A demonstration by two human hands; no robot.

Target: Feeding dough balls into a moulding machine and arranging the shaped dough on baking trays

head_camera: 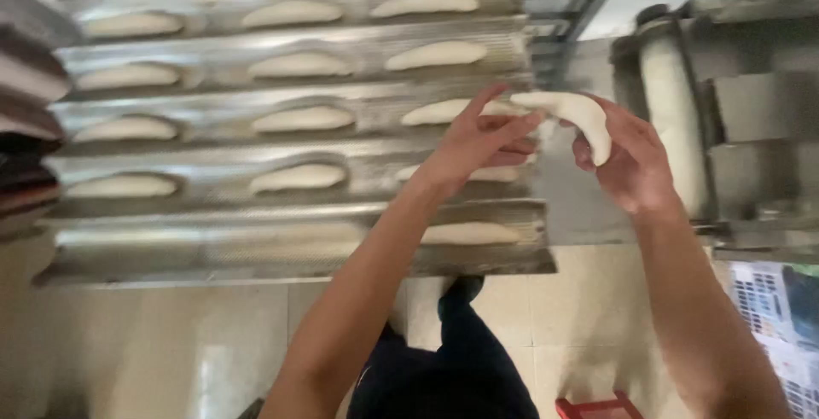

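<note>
we held one dough piece [573,116] in the air between both hands, just off the right edge of the tray [281,253] and beside the machine [682,120]. our left hand [478,142] pinched its left end, fingers closed on the tip, while our right hand [627,163] cupped the drooping right end from below, fingers curled round it; it seemed we gripped it at both ends so the soft dough would keep its long shape and not stretch.

the tray was a corrugated metal one with five channels, each trough cradling its pieces so they lay straight and apart. we counted thirteen pieces lying in it: three in each of the four far channels, though our left hand partly hid two of them, and a single piece [469,233] at the right of the nearest channel. the rest of that channel lay bare. a red stool [597,406] stood on the floor below.
</note>
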